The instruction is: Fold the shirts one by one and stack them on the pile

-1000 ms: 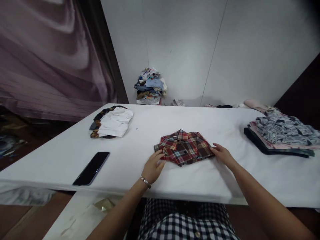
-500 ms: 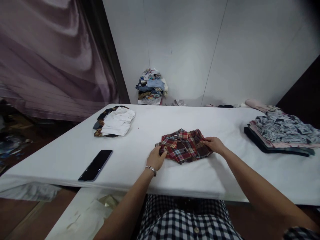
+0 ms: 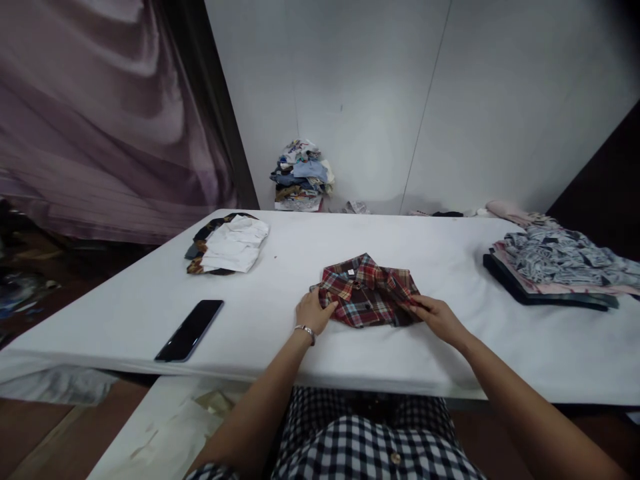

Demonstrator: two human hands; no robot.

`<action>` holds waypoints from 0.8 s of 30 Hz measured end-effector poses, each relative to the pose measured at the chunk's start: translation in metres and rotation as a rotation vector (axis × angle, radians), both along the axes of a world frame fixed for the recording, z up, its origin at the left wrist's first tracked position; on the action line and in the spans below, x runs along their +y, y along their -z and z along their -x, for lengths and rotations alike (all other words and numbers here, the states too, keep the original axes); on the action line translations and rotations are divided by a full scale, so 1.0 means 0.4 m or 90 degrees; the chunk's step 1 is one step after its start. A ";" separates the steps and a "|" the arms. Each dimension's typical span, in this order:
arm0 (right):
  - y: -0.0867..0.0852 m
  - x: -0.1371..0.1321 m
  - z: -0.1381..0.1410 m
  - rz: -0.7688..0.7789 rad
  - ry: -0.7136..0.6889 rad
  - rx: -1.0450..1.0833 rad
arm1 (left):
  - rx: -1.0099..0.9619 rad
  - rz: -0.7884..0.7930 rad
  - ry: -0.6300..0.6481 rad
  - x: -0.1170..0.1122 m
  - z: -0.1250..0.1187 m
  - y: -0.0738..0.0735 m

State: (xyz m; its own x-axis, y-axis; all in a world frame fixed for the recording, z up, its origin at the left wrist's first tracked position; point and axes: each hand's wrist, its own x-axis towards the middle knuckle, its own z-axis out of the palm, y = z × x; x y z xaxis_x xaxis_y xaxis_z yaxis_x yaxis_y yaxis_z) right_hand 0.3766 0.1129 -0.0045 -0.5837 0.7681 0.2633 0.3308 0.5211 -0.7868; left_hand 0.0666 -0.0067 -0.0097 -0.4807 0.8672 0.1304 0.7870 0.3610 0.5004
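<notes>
A small red plaid shirt (image 3: pixel 367 293), folded with its collar up, lies in the middle of the white table (image 3: pixel 300 340). My left hand (image 3: pixel 313 312) grips the shirt's left edge, fingers curled on the cloth. At the shirt's lower right corner my right hand (image 3: pixel 436 317) holds the fabric with its fingers closed on it.
A black phone (image 3: pixel 189 329) lies near the table's front left. A folded white and dark pile (image 3: pixel 227 244) sits at the back left. A stack of patterned clothes (image 3: pixel 560 267) is at the right. More clothes (image 3: pixel 301 175) are heaped on the floor by the wall.
Both hands closed in on the shirt's sides and took hold of it. The right hand then slid from the shirt's upper right down to its lower right corner.
</notes>
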 end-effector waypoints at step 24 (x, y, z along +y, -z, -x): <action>-0.096 0.155 0.081 -0.081 0.126 -0.226 | -0.457 -0.129 -0.007 0.042 0.014 -0.011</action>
State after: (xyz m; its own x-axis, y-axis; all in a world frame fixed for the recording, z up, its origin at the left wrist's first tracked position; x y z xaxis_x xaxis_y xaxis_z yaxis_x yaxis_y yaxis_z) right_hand 0.3444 0.1749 0.0340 -0.4997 0.8488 0.1726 0.6732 0.5060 -0.5392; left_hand 0.0611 0.0101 -0.0052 -0.5166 0.8539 -0.0627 0.2384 0.2138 0.9474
